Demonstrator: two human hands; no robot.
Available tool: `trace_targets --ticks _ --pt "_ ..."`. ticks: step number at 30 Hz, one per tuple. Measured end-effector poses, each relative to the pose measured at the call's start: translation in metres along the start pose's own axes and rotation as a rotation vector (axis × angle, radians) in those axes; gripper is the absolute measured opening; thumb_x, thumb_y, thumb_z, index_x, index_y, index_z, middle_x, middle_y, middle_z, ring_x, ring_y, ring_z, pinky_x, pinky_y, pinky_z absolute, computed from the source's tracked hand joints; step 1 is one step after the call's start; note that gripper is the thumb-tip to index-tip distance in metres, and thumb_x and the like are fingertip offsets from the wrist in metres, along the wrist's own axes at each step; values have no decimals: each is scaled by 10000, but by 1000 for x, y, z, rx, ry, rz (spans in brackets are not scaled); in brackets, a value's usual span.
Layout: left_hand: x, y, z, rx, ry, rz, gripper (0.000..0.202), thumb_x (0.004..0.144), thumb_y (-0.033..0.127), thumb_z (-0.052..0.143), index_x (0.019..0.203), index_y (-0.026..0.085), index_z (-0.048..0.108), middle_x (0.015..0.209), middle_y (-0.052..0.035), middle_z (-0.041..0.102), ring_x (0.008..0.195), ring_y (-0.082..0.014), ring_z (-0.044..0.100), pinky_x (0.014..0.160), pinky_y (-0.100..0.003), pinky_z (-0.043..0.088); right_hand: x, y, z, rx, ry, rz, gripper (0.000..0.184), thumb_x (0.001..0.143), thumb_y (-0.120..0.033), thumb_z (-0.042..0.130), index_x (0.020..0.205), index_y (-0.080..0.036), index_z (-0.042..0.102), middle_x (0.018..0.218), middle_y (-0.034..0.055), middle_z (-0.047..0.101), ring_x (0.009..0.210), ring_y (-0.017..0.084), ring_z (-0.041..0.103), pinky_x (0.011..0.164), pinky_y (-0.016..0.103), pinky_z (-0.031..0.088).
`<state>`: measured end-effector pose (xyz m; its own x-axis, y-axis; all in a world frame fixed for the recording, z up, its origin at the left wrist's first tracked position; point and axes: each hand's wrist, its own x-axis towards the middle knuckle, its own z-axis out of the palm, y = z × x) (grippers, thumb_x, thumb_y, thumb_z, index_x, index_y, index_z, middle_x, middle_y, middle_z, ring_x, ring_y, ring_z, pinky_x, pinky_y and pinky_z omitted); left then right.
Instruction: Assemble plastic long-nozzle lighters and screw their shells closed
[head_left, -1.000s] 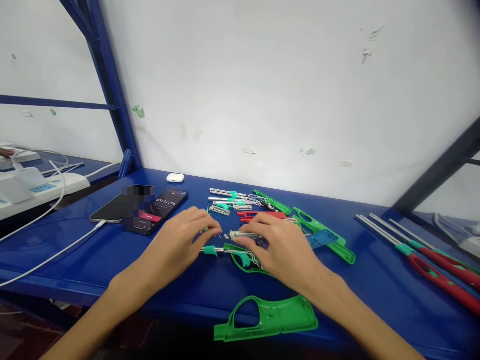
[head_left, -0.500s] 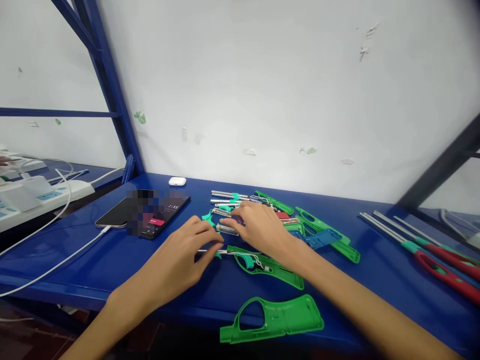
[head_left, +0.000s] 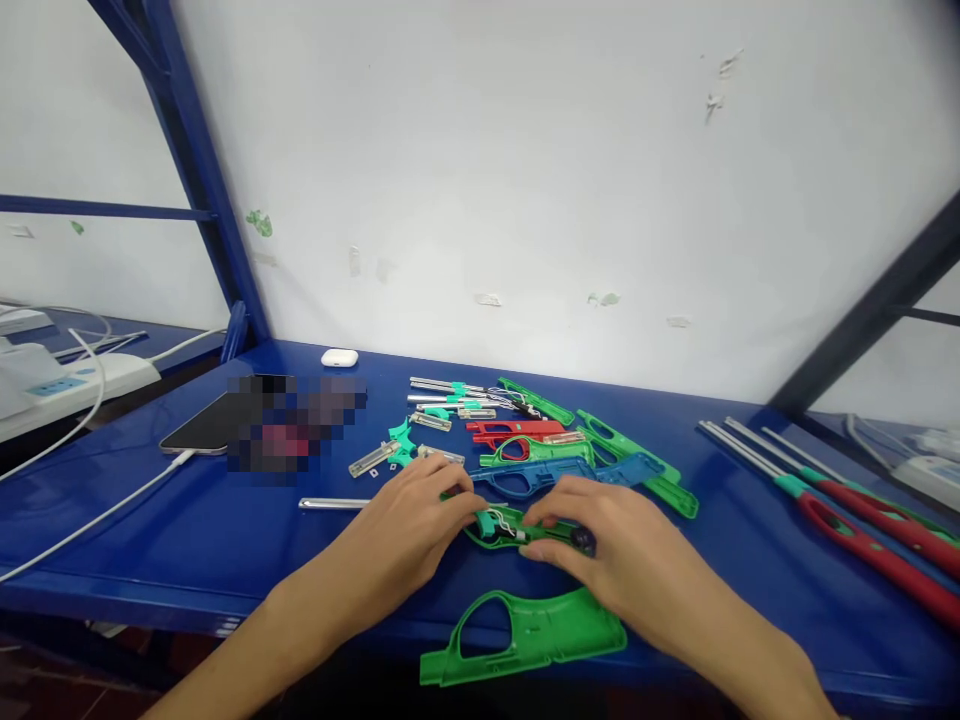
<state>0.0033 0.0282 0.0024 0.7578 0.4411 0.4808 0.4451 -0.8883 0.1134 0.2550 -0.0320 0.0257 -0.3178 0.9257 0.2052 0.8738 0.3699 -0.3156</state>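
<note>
Both my hands rest on a green plastic handle shell (head_left: 510, 527) fitted with a teal trigger and a thin wire, lying on the blue shelf (head_left: 187, 540). My left hand (head_left: 409, 525) pinches its left end, where a metal tube (head_left: 330, 503) sticks out to the left. My right hand (head_left: 607, 545) is closed over the shell's right end, fingertips on a small dark part. A second, empty green shell (head_left: 525, 635) lies at the shelf's front edge, just below my hands.
Behind my hands lie several more shells, green, red (head_left: 514, 430) and blue (head_left: 559, 475), plus metal tubes with teal fittings. Finished red-handled pieces (head_left: 862, 525) lie at the right. A phone (head_left: 202, 432) with a white cable and an earbud case (head_left: 339, 357) sit at the left.
My right hand came back from the pile of parts behind and now lies on the green shell's right end. My left hand stayed at the shell's left end. The view shifted slightly.
</note>
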Motion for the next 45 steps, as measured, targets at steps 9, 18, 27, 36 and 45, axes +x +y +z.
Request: trace_targets --ticks 9,18,27,36,45 --pt "-8 -9 7 24 101 26 323 1052 21 470 1183 195 709 1055 -67 725 925 -224 670 781 -336 566 -3 9 18 126 63 -72 66 972 -247 771 1019 -265 814 1001 -8 770 824 197 752 725 304 523" --pt "-15 -14 8 46 160 21 354 1088 48 421 1264 206 684 1120 -76 740 975 -201 721 814 -298 591 -6 19 26 122 139 -91 113 995 -276 743 1079 -272 818 1010 -5 755 754 174 724 668 299 494" --pt "-17 -12 8 74 203 21 216 1123 184 489 1178 197 697 1001 -50 738 856 -200 689 778 -317 554 -9 21 28 127 163 -84 133 1000 -271 735 1104 -274 819 1013 5 750 768 184 740 690 302 522" --pt "-14 -4 -2 31 333 9 204 1060 94 579 1164 219 702 1006 -24 735 879 -171 691 818 -298 549 -9 20 28 139 159 -75 148 1011 -273 719 1122 -276 817 1010 0 738 719 166 704 645 300 482" --pt "-13 -28 -5 176 382 -174 187 1061 209 586 1155 182 745 1196 -123 763 1088 -326 726 932 -495 587 -10 19 28 141 160 -64 157 1013 -268 717 1128 -292 820 1010 -8 739 703 154 682 623 299 459"
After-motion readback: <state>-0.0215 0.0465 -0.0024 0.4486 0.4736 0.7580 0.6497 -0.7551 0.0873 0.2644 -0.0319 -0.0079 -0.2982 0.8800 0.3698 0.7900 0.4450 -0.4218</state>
